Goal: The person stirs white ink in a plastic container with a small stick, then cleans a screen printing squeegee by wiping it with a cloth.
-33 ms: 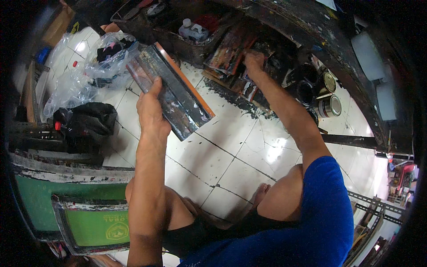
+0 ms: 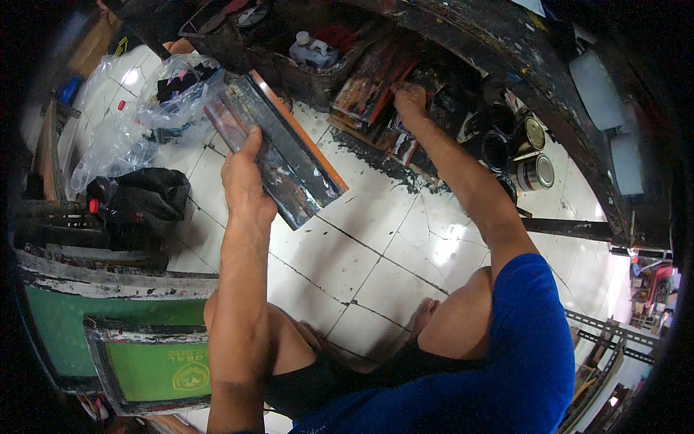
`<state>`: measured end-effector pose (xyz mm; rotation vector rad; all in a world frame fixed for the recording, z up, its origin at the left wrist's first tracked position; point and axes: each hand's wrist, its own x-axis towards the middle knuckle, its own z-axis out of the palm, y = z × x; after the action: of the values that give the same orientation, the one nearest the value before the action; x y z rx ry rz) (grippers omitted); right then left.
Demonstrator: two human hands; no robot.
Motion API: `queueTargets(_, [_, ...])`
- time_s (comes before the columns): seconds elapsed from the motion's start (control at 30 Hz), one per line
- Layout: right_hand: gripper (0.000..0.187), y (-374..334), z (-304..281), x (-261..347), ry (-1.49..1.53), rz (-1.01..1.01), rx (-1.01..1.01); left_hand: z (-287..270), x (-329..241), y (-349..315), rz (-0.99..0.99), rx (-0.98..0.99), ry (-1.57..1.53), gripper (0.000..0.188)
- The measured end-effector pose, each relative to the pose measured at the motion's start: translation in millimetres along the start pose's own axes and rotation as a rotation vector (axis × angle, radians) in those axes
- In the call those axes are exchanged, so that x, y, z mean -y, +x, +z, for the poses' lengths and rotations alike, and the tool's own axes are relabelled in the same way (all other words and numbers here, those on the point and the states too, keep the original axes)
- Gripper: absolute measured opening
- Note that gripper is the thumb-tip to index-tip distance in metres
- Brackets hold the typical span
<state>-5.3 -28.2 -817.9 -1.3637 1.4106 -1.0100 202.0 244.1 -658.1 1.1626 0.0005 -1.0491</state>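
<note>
My left hand is closed round a wide, ink-stained squeegee with a dark, grooved body and an orange blade along its far-right edge. It is held tilted above the tiled floor, my thumb lying across its face. Further off to the right, my right hand reaches into a pile of smeared squeegees with orange edges, under a dark bench. Its fingers are curled at the pile's right side; what they grip is partly hidden and dark.
A grimy crate holds a white plastic bottle. Metal cans stand right of the pile. Clear plastic bags and a black bag lie left. Green printing screens lean at my lower left. Dried ink crusts the floor.
My right hand has shifted very slightly to the left at the pile. The left hand and its squeegee have barely moved.
</note>
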Motion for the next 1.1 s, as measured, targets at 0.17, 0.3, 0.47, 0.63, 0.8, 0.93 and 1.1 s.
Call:
queueTargets(0.17, [0.025, -2.6, -32.4, 6.2, -0.417, -0.234, -0.080, 6.4, 1.6, -1.0, -0.011, 0.008, 0.017, 0.035])
queueTargets(0.3, [0.052, 8.4, -72.3, -13.9, -1.292, -0.670, 0.025, 4.7, 5.6, 7.4, -0.037, 0.040, 0.011, 0.037])
queueTargets(0.47, [0.057, 23.3, -93.9, -7.2, -1.526, -0.310, 0.323, 6.3, 6.3, 2.5, -0.022, 0.014, -0.001, 0.037])
queueTargets(0.63, [0.071, 12.9, -88.7, -6.0, -1.681, -0.400, 0.153, 7.9, 5.0, 1.3, -0.016, 0.036, -0.006, 0.036])
queueTargets(0.8, [0.077, -29.7, -42.7, 45.5, -1.505, -0.195, 0.186, 15.2, 5.8, -2.0, -0.026, 0.014, 0.005, 0.035])
queueTargets(0.93, [0.066, -12.0, -48.7, 26.6, -1.379, -0.160, 0.197, 18.8, 6.3, -8.4, -0.031, 0.031, 0.037, 0.037])
queueTargets(1.1, [0.049, -12.9, -45.3, 37.0, -1.297, -0.006, 0.234, 18.7, -1.0, -22.9, 0.026, -0.027, 0.078, 0.039])
